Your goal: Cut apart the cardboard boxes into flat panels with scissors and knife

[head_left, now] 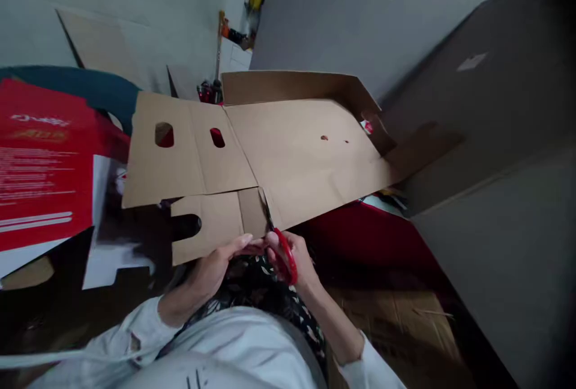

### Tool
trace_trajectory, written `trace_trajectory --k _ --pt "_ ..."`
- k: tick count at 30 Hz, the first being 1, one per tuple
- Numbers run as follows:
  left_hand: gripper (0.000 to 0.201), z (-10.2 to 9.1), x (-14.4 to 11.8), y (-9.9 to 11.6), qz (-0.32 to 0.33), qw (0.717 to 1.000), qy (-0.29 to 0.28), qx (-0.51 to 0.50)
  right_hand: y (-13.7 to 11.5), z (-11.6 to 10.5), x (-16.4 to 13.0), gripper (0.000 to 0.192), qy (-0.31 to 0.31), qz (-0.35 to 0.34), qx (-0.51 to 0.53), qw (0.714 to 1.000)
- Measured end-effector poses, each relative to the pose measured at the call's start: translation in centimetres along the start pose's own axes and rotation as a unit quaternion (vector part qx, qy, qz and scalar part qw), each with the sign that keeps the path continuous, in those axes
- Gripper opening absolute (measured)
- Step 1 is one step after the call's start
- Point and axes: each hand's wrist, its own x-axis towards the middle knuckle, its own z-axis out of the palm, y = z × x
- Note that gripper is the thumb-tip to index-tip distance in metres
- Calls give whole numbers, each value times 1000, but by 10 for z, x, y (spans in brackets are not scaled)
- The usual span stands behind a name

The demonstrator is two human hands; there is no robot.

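Observation:
A large flattened brown cardboard box (pixel 297 149) with oval handle holes lies spread in front of me. My right hand (pixel 297 260) grips red-handled scissors (pixel 282 251) whose blades point up into the near edge of the cardboard, at a crease. A small cardboard flap (pixel 211 227) hangs at the near edge, and my left hand (pixel 216 266) holds it from below, thumb on its lower edge right beside the scissors.
A red printed box panel (pixel 40 161) lies at the left. More brown cardboard (pixel 477 119) leans at the right against a grey wall. Red fabric (pixel 360 239) and another cardboard sheet (pixel 396 323) lie under and near my lap. Small items stand at the back.

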Motion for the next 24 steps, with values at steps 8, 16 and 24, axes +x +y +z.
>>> trace_trajectory --k 8,16,24 --pt "37 4 -5 1 19 999 -40 3 13 7 13 66 4 -24 26 999" --pt "40 1 -6 4 3 1000 -18 13 6 5 14 63 43 -51 -22 998" --pt "38 5 -9 12 -11 999 4 30 9 3 9 63 -1 -59 -13 998"
